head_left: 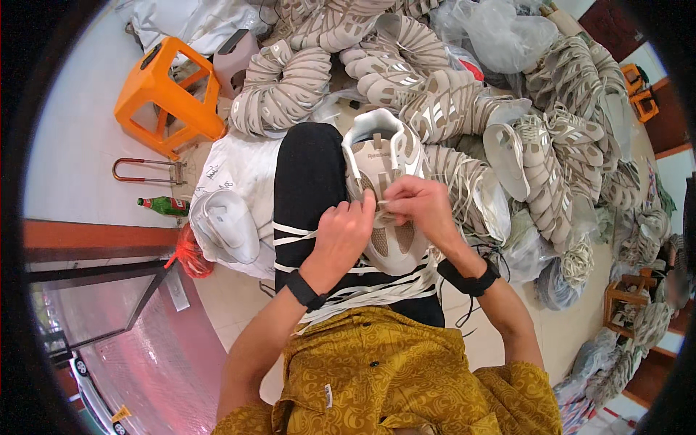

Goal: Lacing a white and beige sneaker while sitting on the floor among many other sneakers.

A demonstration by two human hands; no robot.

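A beige and white sneaker [395, 250] rests on my lap, its heel opening away from me and its toe toward me. Over the lacing area, my right hand [422, 208] pinches a pale shoelace between thumb and fingers. Close beside it, my left hand [346, 228] is closed against the left eyelet row; what its fingertips grip is hidden. Loose white shoelaces [377, 296] lie across my black trousers, and some stick out left of my left wrist.
Rings and rows of similar shoes [283, 88] cover the floor ahead and right, among clear plastic bags [500, 40]. To the left are an orange stool [168, 94], a green bottle [163, 206], a white shoe-shaped piece [226, 228] and a red bag [193, 254]. A wooden stool [629, 303] stands far right.
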